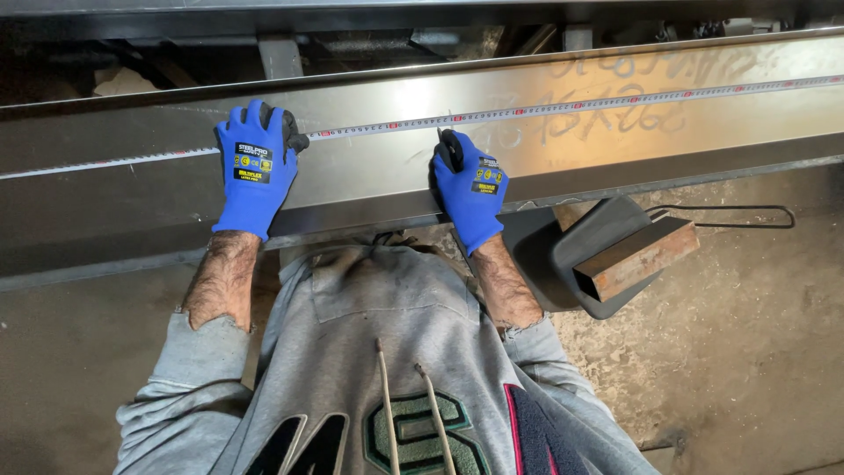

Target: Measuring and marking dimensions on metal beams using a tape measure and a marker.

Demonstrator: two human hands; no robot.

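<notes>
A long steel beam [378, 167] runs across the view at waist height. A white tape measure [545, 107] lies stretched along its top face. My left hand [255, 167], in a blue glove, presses flat on the beam and pins the tape. My right hand [470, 185], also in a blue glove, grips a dark marker [450, 148] with its tip on the beam just below the tape. Faint chalk writing [615, 97] shows on the beam to the right.
A rusty steel block [646, 257] rests on a dark welding mask [571, 255] on the concrete floor [747, 352], below the beam at right. A bent wire loop [730, 211] lies beside it. More steel sections [281, 53] sit behind the beam.
</notes>
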